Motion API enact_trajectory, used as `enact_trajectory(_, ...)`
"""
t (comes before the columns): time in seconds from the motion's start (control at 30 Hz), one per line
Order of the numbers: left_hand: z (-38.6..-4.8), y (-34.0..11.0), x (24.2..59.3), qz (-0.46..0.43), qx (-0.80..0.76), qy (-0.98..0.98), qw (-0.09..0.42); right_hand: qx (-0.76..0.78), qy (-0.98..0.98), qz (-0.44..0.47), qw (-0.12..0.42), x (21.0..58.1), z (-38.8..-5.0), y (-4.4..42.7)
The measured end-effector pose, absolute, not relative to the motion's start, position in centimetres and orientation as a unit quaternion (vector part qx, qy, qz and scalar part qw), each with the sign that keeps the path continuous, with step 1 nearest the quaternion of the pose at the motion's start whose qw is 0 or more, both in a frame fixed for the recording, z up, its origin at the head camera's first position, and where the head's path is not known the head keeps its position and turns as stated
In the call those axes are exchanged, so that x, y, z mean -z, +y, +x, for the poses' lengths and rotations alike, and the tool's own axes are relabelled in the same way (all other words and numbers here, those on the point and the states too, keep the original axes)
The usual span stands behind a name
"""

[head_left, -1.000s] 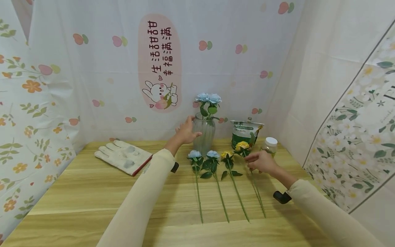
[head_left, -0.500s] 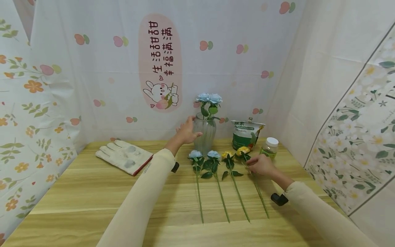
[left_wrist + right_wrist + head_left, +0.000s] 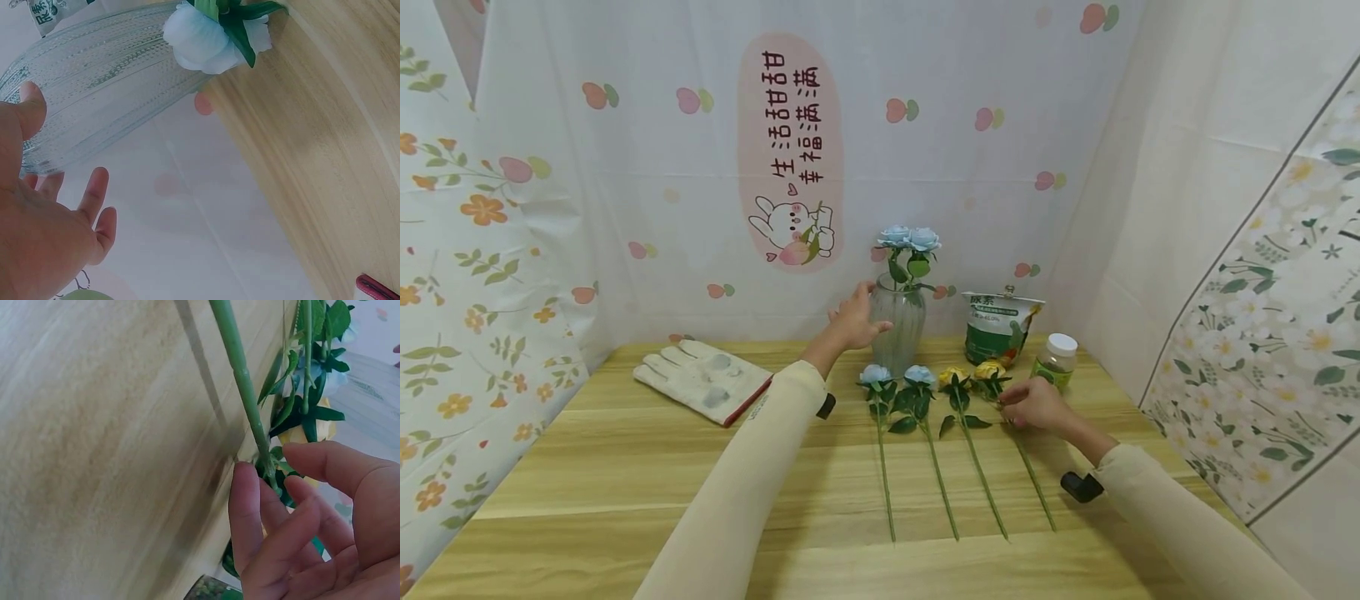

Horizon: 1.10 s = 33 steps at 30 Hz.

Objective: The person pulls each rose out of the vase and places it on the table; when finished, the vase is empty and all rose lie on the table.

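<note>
In the head view, my left hand [image 3: 853, 321] holds the ribbed glass vase [image 3: 898, 333] by its upper side, thumb in front and fingers behind. Two blue roses [image 3: 910, 237] stand in the vase. My right hand [image 3: 1036, 406] is at the stem of the rightmost yellow rose [image 3: 991, 371], which lies on the table. In the right wrist view, the green stem [image 3: 240, 375] passes between thumb and forefinger, whose tips stand apart. Left of it lie another yellow rose [image 3: 955, 377] and two blue artificial roses [image 3: 875, 375], stems toward me.
A white work glove [image 3: 703, 379] with a red cuff edge lies on the left of the wooden table [image 3: 647, 492]. Behind the right hand stand a green-and-white bag [image 3: 997, 329], closed with a clip, and a clear jar [image 3: 1057, 360] with a white lid.
The rightmost yellow rose's head has come down onto the table beside the other yellow one, and its stem end has shifted right. My right hand has lowered slightly. The left hand stays on the vase.
</note>
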State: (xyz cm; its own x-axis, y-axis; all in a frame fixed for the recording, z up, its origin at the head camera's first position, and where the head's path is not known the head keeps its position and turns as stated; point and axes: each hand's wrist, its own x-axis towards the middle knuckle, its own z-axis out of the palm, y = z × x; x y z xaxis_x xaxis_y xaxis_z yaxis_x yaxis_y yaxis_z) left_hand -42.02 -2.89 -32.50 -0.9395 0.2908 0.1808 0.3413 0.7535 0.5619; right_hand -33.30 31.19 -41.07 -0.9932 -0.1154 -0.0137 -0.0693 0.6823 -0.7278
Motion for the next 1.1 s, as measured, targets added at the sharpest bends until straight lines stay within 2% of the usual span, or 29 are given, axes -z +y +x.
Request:
enact_trajectory(0.57, -41.9, -3.1, 32.5, -0.168, 0.313, -0.934, 0.033, 0.396, 0.917, -0.052, 0.005, 37.5, -33.9, 30.3)
enact_trajectory(1.1, -41.8, -2.8, 32.6, -0.188, 0.352, -0.917, 0.024, 0.440, 0.895, -0.061, -0.036, 35.4, -36.0, 24.7)
